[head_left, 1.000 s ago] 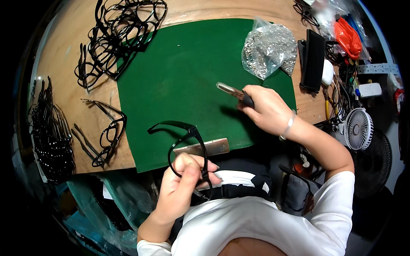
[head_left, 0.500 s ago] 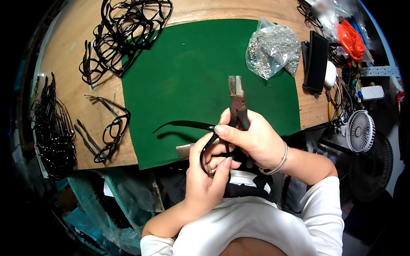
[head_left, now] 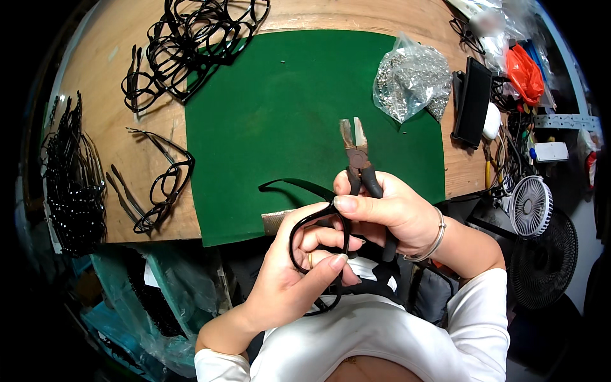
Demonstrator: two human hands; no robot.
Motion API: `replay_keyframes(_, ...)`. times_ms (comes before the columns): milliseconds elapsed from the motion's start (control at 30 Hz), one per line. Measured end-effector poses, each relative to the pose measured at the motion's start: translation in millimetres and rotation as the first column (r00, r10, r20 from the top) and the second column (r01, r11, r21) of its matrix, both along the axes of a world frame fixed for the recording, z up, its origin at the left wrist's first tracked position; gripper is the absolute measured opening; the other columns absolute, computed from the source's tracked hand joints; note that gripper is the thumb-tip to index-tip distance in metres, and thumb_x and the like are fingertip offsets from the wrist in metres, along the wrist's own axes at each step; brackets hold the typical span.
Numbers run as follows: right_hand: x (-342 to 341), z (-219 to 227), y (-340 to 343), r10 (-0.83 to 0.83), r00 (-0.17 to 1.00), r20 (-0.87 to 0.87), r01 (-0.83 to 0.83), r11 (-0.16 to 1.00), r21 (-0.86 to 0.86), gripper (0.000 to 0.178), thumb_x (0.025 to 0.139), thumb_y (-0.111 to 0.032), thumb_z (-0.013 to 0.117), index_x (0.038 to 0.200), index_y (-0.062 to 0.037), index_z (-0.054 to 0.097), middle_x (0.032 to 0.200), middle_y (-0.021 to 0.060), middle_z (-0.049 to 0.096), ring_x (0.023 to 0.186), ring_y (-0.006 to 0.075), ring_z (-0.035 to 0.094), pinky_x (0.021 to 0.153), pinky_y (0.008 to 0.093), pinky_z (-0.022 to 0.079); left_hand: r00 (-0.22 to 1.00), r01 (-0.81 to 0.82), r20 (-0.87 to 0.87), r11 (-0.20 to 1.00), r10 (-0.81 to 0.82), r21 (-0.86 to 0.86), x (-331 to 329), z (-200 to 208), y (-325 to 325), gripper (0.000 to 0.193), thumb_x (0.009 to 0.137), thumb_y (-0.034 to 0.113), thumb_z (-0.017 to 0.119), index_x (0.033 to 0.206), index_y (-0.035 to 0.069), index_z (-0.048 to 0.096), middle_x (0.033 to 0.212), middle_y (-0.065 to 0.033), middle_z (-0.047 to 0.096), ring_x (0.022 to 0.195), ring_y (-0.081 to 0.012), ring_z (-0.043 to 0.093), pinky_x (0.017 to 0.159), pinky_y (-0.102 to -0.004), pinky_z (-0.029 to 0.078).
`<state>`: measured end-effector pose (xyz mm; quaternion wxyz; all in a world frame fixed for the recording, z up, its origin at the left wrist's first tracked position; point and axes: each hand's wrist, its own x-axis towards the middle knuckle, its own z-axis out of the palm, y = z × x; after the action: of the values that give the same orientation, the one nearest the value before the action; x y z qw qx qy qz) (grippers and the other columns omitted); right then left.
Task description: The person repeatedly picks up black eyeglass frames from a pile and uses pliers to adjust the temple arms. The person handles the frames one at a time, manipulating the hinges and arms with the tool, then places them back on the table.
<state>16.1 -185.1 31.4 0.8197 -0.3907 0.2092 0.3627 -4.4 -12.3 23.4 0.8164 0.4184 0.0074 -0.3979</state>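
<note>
A black eyeglass frame (head_left: 293, 245) is in my left hand (head_left: 283, 280), its fingers curled through one rim and the thumb pressing on the bridge area. One temple arm (head_left: 296, 183) sticks out over the mat to the left; the lower rim hangs by my white top, partly hidden. My right hand (head_left: 401, 213) grips dark-handled pliers (head_left: 358, 158), jaws pointing away from me and spread a little, with nothing between them. The same hand's thumb and a finger pinch the frame's upper corner, where the temple arm joins; the hinge itself is covered.
A green mat (head_left: 267, 127) covers the table's middle. Bags of small metal parts (head_left: 407, 83) lie at its far right. Black frames pile up (head_left: 197, 44) far left, more frames (head_left: 162, 184) nearer, beside a black bundle (head_left: 73, 184). A phone (head_left: 472, 102) and small fan (head_left: 531, 207) are right.
The pliers' jaws have gone from closed to slightly spread. Both hands have turned the frame so its rim shows more openly, and the temple arm has shifted right.
</note>
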Motion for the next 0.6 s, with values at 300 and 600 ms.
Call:
replay_keyframes(300, -2, 2, 2, 0.054, 0.983, 0.177, -0.018, 0.979, -0.203, 0.017, 0.084, -0.018, 0.056, 0.082, -0.0033, 0.048, 0.067, 0.0009, 0.051, 0.058, 0.0060, 0.048, 0.052, 0.0203, 0.040, 0.993, -0.013, 0.121, 0.982, -0.010, 0.189, -4, -2, -5, 0.048, 0.081, -0.009, 0.044, 0.125, 0.001, 0.024, 0.102, -0.0154, 0.050, 0.074, -0.0113, 0.056, 0.068, -0.0230, 0.048)
replay_keyframes(600, -1, 2, -4, 0.132, 0.980, 0.148, -0.095, 0.968, -0.232, 0.023, 0.081, -0.022, 0.060, 0.091, -0.0032, 0.051, 0.071, -0.0007, 0.051, 0.065, 0.0048, 0.047, 0.059, 0.0197, 0.039, 1.000, 0.006, -0.024, 1.000, -0.006, 0.011, 1, 0, 13, 0.051, 0.081, -0.008, 0.045, 0.126, 0.001, 0.022, 0.104, -0.0168, 0.051, 0.077, -0.0152, 0.059, 0.068, -0.0251, 0.049)
